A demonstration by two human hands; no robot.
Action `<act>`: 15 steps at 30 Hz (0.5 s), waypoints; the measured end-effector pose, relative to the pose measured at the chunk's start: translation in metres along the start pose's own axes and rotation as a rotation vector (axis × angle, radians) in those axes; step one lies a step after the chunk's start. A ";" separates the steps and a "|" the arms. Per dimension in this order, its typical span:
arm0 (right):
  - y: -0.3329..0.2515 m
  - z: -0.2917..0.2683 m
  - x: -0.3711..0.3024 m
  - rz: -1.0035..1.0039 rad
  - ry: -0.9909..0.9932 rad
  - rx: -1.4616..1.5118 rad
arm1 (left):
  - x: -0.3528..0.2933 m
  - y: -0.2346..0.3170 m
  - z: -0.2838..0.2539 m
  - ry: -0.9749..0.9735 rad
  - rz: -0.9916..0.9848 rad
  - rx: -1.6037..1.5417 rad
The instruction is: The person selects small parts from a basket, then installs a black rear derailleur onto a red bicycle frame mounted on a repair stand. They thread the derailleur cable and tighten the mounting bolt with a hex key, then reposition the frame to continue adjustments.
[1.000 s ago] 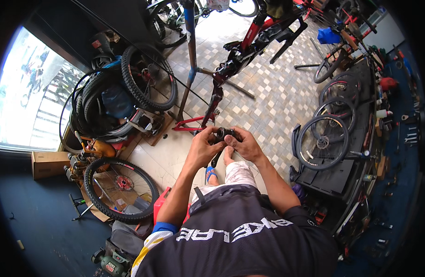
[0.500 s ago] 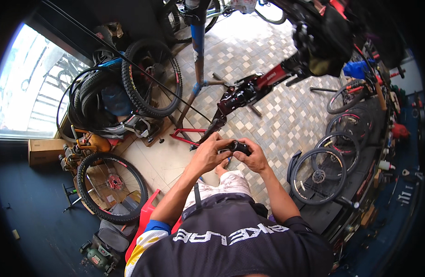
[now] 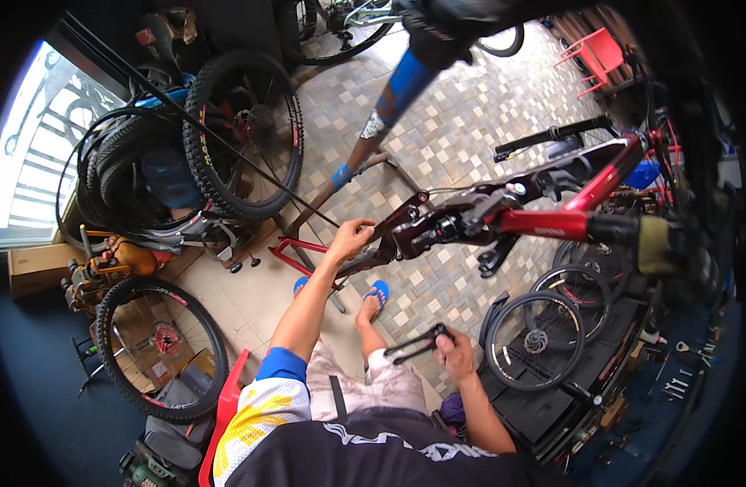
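A dark red mountain bike frame (image 3: 543,221) stretches across the middle, held up off the floor. My left hand (image 3: 352,241) is at its rear section, with fingers bent against the dark tubing; some fingertips are hidden there. Lower down, over my right thigh, a black forked suspension link (image 3: 413,345) sticks out to the left from my right hand (image 3: 456,357). Thumb and fingers are closed around one end of it, and its two prongs point away from the hand. Inside the frame sits a black shock absorber (image 3: 438,233).
A blue-painted stand post (image 3: 401,85) rises beyond the frame. Wheels and tires (image 3: 247,134) pile up at left, with another wheel (image 3: 163,349) nearer. More wheels (image 3: 537,341) lie on the right beside wall tools (image 3: 681,381). A red stool (image 3: 227,414) stands by my left side.
My hands, together before, are now apart: the left has reached the frame, the right has drawn back lower with the black link. My view has swung right, showing more of the frame.
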State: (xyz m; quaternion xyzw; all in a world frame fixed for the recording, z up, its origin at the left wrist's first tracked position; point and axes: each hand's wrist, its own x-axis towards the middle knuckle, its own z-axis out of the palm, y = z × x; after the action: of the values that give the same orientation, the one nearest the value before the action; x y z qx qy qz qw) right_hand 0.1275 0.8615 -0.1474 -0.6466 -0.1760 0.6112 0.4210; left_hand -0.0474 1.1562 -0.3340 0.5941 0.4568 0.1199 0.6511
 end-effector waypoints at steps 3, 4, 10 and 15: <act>0.023 0.016 0.003 0.059 -0.007 0.053 | 0.077 -0.050 0.019 -0.013 0.172 0.122; 0.029 0.021 0.005 0.082 -0.022 0.049 | 0.097 -0.063 0.025 -0.032 0.211 0.211; 0.053 0.050 0.017 0.132 -0.091 0.151 | 0.149 -0.103 0.046 -0.304 0.099 0.403; 0.062 0.064 0.023 0.171 -0.107 0.133 | 0.151 -0.102 0.053 -0.351 0.384 0.435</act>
State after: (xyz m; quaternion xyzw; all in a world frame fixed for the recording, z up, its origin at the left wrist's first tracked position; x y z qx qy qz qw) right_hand 0.0544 0.8634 -0.2024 -0.5963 -0.1015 0.6890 0.3992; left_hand 0.0358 1.1994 -0.4989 0.8060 0.2321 0.0360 0.5433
